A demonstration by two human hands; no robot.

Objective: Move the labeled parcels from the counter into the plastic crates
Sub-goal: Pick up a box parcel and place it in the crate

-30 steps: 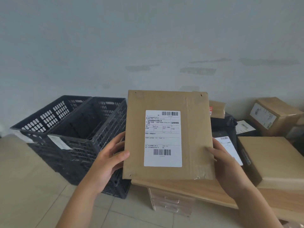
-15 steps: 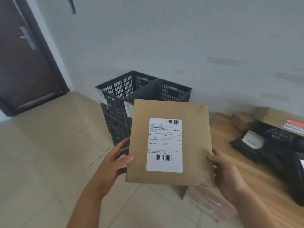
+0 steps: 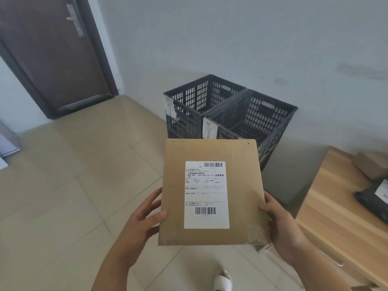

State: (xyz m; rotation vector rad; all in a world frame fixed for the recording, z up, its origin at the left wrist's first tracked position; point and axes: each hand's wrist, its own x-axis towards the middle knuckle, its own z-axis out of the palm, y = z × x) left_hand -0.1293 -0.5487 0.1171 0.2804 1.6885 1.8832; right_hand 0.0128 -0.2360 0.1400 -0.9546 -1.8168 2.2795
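Observation:
I hold a flat brown cardboard parcel (image 3: 241,194) with a white shipping label (image 3: 206,195) facing me, above the tiled floor. My left hand (image 3: 142,225) grips its left edge, thumb on the front. My right hand (image 3: 281,225) grips its right edge. Beyond the parcel stand two black plastic crates side by side against the wall: the left crate (image 3: 195,101) and the right crate (image 3: 262,118), each with a handwritten paper tag. The parcel hides the right crate's near corner.
A wooden counter (image 3: 336,206) runs along the right, with a black poly bag (image 3: 371,202) and a brown box (image 3: 371,166) on it. A dark door (image 3: 48,55) stands at the far left. A white shoe (image 3: 222,280) shows on the floor below.
The view has swung left and down, away from the counter. The crates now lie straight ahead and the door fills the left. Both hands keep the same hold on the parcel.

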